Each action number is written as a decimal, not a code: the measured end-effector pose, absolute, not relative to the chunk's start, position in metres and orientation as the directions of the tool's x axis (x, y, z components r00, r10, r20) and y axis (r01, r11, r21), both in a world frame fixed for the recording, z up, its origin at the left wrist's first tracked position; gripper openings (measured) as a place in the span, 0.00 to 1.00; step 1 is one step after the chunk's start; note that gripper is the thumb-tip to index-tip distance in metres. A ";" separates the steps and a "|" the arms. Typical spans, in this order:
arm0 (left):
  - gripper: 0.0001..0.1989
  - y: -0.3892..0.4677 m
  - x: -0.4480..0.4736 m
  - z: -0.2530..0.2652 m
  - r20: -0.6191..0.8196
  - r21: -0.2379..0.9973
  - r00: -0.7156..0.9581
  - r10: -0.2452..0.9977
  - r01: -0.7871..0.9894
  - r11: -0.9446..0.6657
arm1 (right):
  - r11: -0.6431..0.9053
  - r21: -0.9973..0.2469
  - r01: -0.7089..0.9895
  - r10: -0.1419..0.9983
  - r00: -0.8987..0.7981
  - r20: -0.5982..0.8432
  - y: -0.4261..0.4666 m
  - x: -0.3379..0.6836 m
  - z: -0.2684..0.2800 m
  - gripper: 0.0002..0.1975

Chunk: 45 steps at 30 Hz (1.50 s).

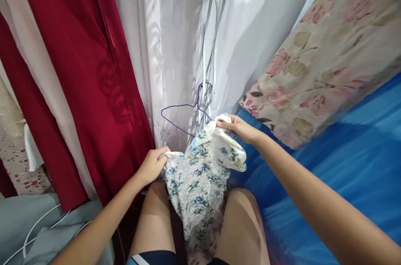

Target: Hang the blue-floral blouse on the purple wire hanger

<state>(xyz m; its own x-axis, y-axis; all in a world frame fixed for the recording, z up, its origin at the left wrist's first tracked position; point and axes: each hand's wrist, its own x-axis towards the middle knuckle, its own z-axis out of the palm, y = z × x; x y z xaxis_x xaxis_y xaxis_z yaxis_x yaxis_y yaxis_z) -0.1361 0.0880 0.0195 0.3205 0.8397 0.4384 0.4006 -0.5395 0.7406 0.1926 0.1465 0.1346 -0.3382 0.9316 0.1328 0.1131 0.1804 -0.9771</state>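
Note:
A white garment with a blue and green floral print hangs between my knees, spread between both hands. Near its left edge, my left hand pinches the white trim. My right hand grips the upper right part, thumb on top and fingers behind the cloth. A thin purple hanger is just above the garment, its hook by some white ribbons. The hanger's right arm runs down to the cloth near my right hand, and its lower right part is hidden behind the garment.
Red cloth hangs at the left, with white curtain-like fabric in the middle. Beige floral fabric and blue cloth fill the right side. White cables lie over grey fabric at the lower left.

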 end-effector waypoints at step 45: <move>0.22 0.197 -0.127 0.074 0.519 0.845 -0.158 0.840 0.240 -0.477 | 0.697 -0.683 0.220 0.579 -0.735 0.354 -0.002 0.133 0.120 0.25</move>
<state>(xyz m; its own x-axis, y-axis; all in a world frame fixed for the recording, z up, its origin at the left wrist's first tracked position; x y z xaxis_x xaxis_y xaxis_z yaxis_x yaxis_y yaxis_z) -0.1274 0.1966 0.0743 -0.1579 0.8399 0.5192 0.2402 -0.4774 0.8452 0.1328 -0.0024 0.1197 -0.7346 0.5787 0.3543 0.2199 0.6970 -0.6825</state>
